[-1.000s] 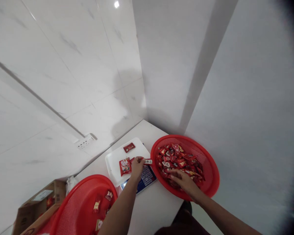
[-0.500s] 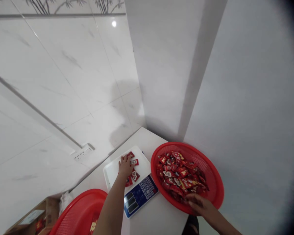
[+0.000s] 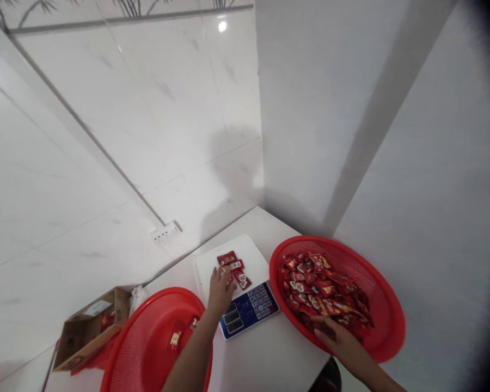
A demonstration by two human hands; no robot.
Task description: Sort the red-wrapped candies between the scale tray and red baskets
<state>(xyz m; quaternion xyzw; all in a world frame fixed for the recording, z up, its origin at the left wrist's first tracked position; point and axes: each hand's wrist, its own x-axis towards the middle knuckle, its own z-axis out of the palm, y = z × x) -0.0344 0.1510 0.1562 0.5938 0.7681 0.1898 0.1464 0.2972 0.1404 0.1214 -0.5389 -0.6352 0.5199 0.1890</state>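
My left hand [image 3: 220, 287] rests on the white pan of a digital scale [image 3: 212, 264], fingers spread and touching the small red packets [image 3: 233, 268] lying there. The scale's blue keypad panel [image 3: 250, 309] faces me. My right hand [image 3: 335, 336] reaches into the near edge of the right red basket [image 3: 392, 316], which is full of red snack packets [image 3: 320, 286]. Its fingers lie among the packets; whether they grip one is hidden.
A second red basket [image 3: 147, 332] at the lower left holds a few packets. A cardboard box [image 3: 90, 326] stands to its left. The white table sits in a corner of white tiled walls, with a wall socket [image 3: 165, 233] behind the scale.
The left hand has drawn back a little on the scale pan, leaving the packets grouped there. The right hand stays at the full basket's near edge. The view has shifted left.
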